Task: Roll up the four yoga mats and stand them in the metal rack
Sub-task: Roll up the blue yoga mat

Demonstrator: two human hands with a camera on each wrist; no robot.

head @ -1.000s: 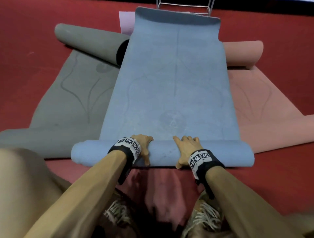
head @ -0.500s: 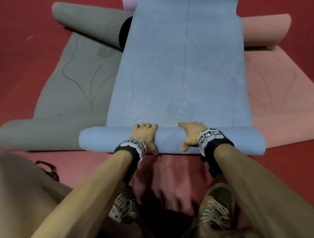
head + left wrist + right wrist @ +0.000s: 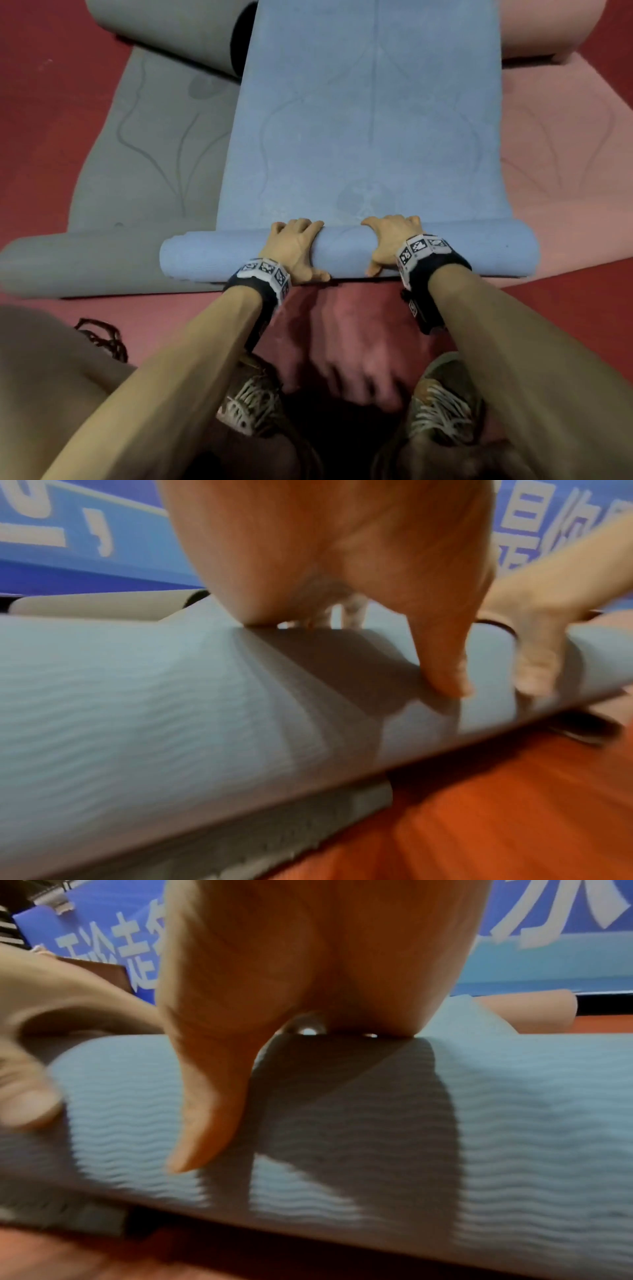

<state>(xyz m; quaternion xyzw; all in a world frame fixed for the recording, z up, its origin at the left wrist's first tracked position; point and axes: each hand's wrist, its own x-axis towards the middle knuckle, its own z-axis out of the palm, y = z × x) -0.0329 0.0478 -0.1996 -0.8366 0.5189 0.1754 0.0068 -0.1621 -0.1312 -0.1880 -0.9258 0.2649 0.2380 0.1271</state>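
Note:
A blue yoga mat [image 3: 370,120] lies lengthwise ahead of me, its near end wound into a roll [image 3: 479,253] across my front. My left hand [image 3: 294,248] and right hand [image 3: 392,241] sit side by side on the middle of that roll, fingers curled over its top and thumbs on its near side. The left wrist view shows my left hand [image 3: 342,561] down on the ribbed roll [image 3: 137,696]. The right wrist view shows my right hand [image 3: 274,974] on the roll [image 3: 479,1110] the same way. The metal rack is out of view.
A grey mat [image 3: 147,144] lies to the left, partly under the blue one, with both ends rolled. A pink mat [image 3: 565,154] lies to the right. Red floor [image 3: 41,102] surrounds them. My shoes [image 3: 442,411] stand just behind the roll.
The blue roll has turned forward, away from me, and grown a little thicker. Both hands have travelled with it. My view has dropped, so the rack has left the frame.

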